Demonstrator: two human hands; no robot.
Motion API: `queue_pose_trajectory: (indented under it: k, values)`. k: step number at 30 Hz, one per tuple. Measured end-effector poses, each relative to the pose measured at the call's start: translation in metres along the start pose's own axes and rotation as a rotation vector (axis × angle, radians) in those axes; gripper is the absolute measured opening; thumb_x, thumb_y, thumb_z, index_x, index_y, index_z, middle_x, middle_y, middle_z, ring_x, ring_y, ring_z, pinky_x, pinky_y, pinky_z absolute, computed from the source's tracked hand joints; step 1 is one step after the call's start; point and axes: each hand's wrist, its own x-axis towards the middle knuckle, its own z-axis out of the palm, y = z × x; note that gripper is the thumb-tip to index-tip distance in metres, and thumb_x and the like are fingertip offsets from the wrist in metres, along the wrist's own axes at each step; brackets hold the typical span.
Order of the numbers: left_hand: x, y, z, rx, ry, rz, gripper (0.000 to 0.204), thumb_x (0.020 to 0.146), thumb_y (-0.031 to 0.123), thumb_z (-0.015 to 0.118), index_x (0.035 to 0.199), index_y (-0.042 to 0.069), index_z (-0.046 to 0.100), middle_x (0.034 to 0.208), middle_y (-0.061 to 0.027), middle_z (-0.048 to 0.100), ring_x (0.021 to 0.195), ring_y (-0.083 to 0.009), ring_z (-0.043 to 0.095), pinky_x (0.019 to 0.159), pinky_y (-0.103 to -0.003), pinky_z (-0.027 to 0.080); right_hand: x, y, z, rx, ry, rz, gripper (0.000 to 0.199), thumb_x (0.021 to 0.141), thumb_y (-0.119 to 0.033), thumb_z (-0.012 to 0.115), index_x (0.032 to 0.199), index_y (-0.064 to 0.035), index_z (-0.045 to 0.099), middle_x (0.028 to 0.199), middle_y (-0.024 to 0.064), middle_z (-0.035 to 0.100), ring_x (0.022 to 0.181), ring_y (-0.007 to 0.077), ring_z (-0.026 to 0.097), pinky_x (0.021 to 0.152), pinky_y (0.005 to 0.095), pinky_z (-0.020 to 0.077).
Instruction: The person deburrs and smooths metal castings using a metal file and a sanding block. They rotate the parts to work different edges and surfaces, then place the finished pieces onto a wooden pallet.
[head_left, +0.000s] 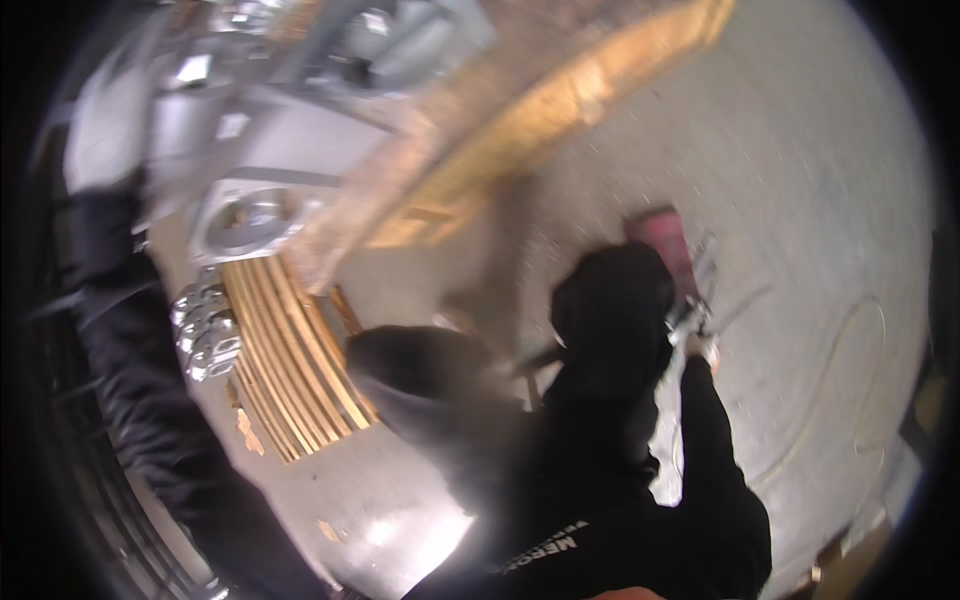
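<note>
My left arm, in a black sleeve, reaches up the left side. At its end my left hand (108, 130), in a pale glove, is smeared by motion beside shiny grey metal parts (185, 125); its fingers cannot be made out. My right hand (706, 350) is low on the right, beyond my bent black-clothed leg (610, 310). It appears closed round a small metallic object (690, 318), blurred and too small to name. Touching or close to that object is a dull red, elongated thing (662, 238), partly hidden by my leg.
A thick wooden edge (560, 100) runs diagonally under grey metal pieces, one with a round opening (250, 218). Below lie stacked wooden slats (295, 350) beside shiny rounded metal parts (207, 330). A pale cord (825, 380) loops over the concrete floor (800, 200) at right.
</note>
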Motion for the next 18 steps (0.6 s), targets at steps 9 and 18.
queue_pose_trajectory:
  k: [9,18]
  values:
    - [0.022,0.019,-0.03,-0.326,-0.499,-0.723,0.049,0.094,0.045,0.053,0.134,0.023,0.072,0.125,-0.0155,0.075,0.112,-0.0343,0.074,0.101,-0.045,0.056,-0.087,-0.18,-0.17,1.219,0.121,-0.473,0.045,0.108,-0.027,0.054,0.151,-0.0135,0.054,0.08,0.0002,0.057,0.064,0.0092,0.054,0.055,0.0279,0.0475]
    - [0.006,0.018,-0.03,-0.451,-0.327,-0.652,0.052,0.093,0.047,0.055,0.127,0.012,0.073,0.122,-0.0204,0.074,0.116,-0.0373,0.07,0.102,-0.051,0.053,-0.404,-0.412,-0.254,0.703,0.404,-1.56,0.049,0.103,-0.012,0.06,0.151,-0.0142,0.051,0.114,0.0237,0.073,0.098,0.0409,0.074,0.085,0.0467,0.0597]
